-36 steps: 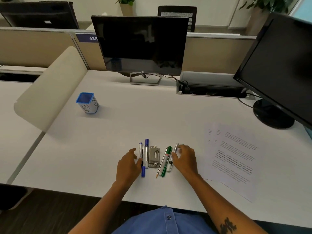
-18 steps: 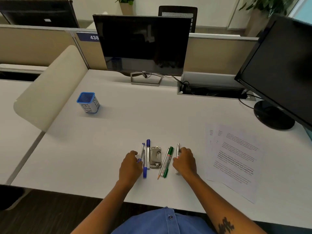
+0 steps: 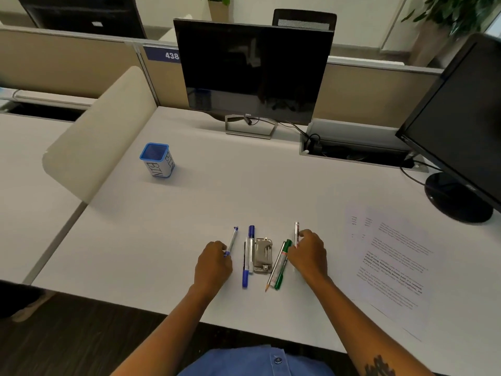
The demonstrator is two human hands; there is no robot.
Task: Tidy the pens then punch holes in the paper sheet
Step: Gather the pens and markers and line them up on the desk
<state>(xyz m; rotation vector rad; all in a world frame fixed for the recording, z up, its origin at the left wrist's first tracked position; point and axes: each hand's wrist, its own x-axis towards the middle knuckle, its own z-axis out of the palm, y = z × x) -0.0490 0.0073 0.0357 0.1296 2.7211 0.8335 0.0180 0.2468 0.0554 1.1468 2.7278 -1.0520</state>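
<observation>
Head view, read from left to right. A square blue-rimmed white pen cup (image 3: 157, 160) stands upright and open-mouthed, well apart from both hands, away from the body and to the left of the left hand (image 3: 214, 263). That hand is curled, its fingertips pinching the lower barrel of a slim clear ballpoint with a blue cap (image 3: 232, 241); the pen's long axis runs away from the body, leaning slightly right, and its capped end projects beyond the knuckles. Just right of this hand lie a blue-capped marker with a silvery barrel (image 3: 251, 246) and a second blue-tipped pen (image 3: 245, 272), side by side and touching, both lengthwise to the body. Next comes a small flat metal hole punch (image 3: 263, 256), between the two hands. To its right, just beside the right hand's thumb side, lie a wooden pencil (image 3: 272, 276) and a green marker (image 3: 282, 264), parallel and tilted slightly. The right hand (image 3: 307, 253) is closed, pinching a thin white pen with red print (image 3: 296, 233), held near vertical in the view. Right of that hand rest the printed paper sheets (image 3: 393, 256), flat and untouched. Judged from this layout, the cup lies nearer the left hand, so the left pen has the shorter carry.
</observation>
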